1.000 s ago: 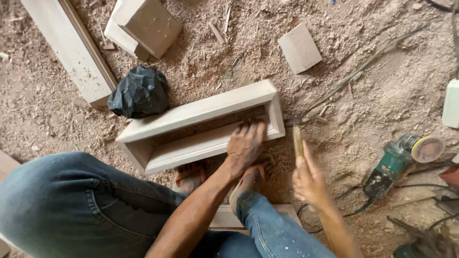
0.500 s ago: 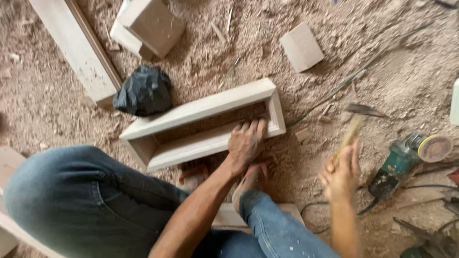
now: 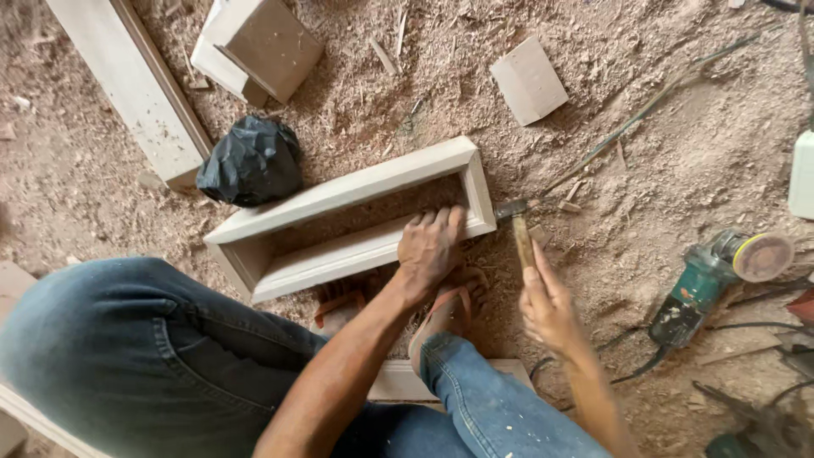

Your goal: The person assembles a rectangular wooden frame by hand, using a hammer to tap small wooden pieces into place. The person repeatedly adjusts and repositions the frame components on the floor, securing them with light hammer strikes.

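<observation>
Head view, looking down. Person seated on a sawdust-covered floor, both legs in blue jeans.

Work piece: a pale rectangular wooden frame, open in the middle, lies flat on the sawdust just ahead of the person's sandalled feet. Its long sides run from lower left to upper right.

Left hand: palm down on the near long rail of the frame, close to the right-hand corner. Fingers lie side by side, slightly fanned, tips reaching over the rail into the frame's opening. Pressing, not gripping anything.

Right hand: fingers curled closed around the wooden handle of a hammer. Handle points away from the person; the dark metal head sits at, or just beside, the outer face of the frame's right short end. Actual contact cannot be told.

Surroundings: crumpled black plastic bag just beside the far left corner of the frame. Long pale wooden board at upper left. Stacked square wooden blocks at the top. Small flat wooden offcut at upper right, well apart from the frame. Green angle grinder with a sanding disc on the floor to the right, cable trailing toward the person.
</observation>
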